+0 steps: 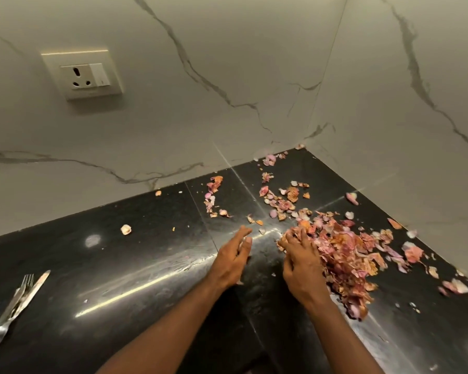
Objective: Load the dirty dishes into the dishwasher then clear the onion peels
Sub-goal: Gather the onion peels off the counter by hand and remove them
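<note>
Papery pink-orange onion peels are lying heaped on glossy black stone desk. R hand is pressing curled fingers into heap's edge; L hand is hovering w/ fingers straight, spread.

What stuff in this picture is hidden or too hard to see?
Head view, the only one:
- Cutlery: cut off by the left edge; only a fork's tines and a blade show.
- Right hand: its palm side is hidden by the hand itself, so whether it grips peels in the onion peel pile is unclear.
- Left hand: blurred.
- Dishwasher and dishes: out of frame.
</note>
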{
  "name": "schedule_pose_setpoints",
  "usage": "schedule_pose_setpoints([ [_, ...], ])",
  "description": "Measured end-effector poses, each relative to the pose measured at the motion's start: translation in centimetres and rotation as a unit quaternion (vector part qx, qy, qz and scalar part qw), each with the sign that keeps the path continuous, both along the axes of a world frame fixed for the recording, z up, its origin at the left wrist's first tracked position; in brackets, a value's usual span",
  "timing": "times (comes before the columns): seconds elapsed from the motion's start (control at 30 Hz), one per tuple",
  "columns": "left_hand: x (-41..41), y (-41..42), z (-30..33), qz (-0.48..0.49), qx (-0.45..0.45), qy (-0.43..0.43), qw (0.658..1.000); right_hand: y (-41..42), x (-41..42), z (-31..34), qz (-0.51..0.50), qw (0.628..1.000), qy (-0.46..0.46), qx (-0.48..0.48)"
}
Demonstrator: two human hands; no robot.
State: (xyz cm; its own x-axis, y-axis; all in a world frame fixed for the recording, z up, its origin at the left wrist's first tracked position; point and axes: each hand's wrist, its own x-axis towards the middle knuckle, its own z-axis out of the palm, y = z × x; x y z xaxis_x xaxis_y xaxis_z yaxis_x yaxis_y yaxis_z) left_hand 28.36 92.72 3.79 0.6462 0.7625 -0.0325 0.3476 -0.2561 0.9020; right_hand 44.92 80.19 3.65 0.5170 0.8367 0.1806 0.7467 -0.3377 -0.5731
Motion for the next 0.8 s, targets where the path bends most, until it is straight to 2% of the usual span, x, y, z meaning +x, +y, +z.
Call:
schedule_pose_setpoints([
  [0.17,-2.4,1.2,0.9,0.087,-0.052,-0.136,0.986,0.8,-1.4,0.4,0.018,0.997,0.057,-0.045],
  [0.27,-5.2,2.7,0.8,0.145,-0.074,-0.189,0.968,1.9,-4.9,0.7,0.122,0.989,0.028,-0.073],
  [0.33,-6.8,3.4,0.7,0.179,-0.063,-0.200,0.961,3.1,-8.6,0.3,0.247,0.964,0.002,-0.098],
  [0.4,-7.9,3.7,0.6,0.200,-0.058,-0.210,0.955,4.0,-12.4,-0.8,0.362,0.920,-0.055,-0.138],
  [0.47,-8.6,3.6,0.7,0.200,-0.058,-0.217,0.954,4.3,-14.8,-2.4,0.402,0.893,-0.106,-0.171],
  [0.53,-8.9,3.4,0.4,0.183,-0.063,-0.210,0.958,4.5,-15.1,-4.3,0.370,0.901,-0.132,-0.181],
  [0.63,-8.6,2.9,-0.6,0.153,-0.061,-0.169,0.972,4.4,-12.2,-4.9,0.230,0.941,-0.175,-0.175],
  [0.8,-6.2,1.2,-2.1,0.076,-0.051,-0.076,0.993,1.6,-4.0,-3.6,0.019,0.962,-0.104,-0.252],
])
